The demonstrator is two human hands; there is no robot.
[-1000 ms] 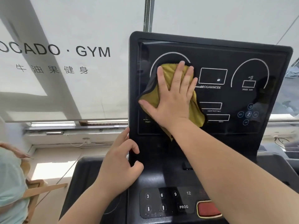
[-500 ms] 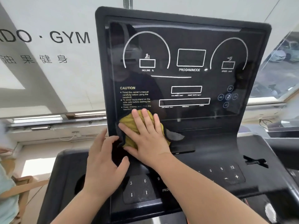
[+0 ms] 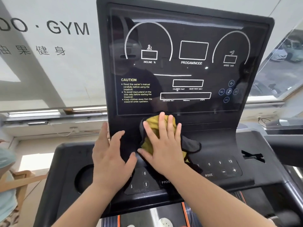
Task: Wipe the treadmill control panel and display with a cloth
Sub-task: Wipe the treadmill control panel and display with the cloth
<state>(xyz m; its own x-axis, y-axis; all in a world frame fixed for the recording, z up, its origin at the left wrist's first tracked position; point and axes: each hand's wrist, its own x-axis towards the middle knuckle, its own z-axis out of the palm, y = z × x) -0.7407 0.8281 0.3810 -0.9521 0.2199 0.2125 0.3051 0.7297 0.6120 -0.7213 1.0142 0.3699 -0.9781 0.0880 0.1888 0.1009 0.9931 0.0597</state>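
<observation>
The black treadmill display [image 3: 185, 66] stands upright ahead, with white dials, boxes and a caution text. Below it the control panel [image 3: 218, 167] carries number and mode buttons. A yellow cloth with a dark grey edge [image 3: 148, 145] lies flat against the black strip just under the display. My right hand [image 3: 164, 145] presses on the cloth with fingers spread. My left hand [image 3: 111, 154] rests flat on the console's lower left edge, fingers apart, holding nothing.
A round cup holder [image 3: 83, 179] sits in the console's left wing. A white blind with "GYM" lettering [image 3: 68, 28] hangs behind. A person in a pale top [image 3: 6, 185] is at the far left edge. The treadmill belt [image 3: 155, 218] shows below.
My right hand has slid the cloth down from the display's upper left dial to the strip below the screen, then slightly rightward. My left hand stayed at the console's left edge.
</observation>
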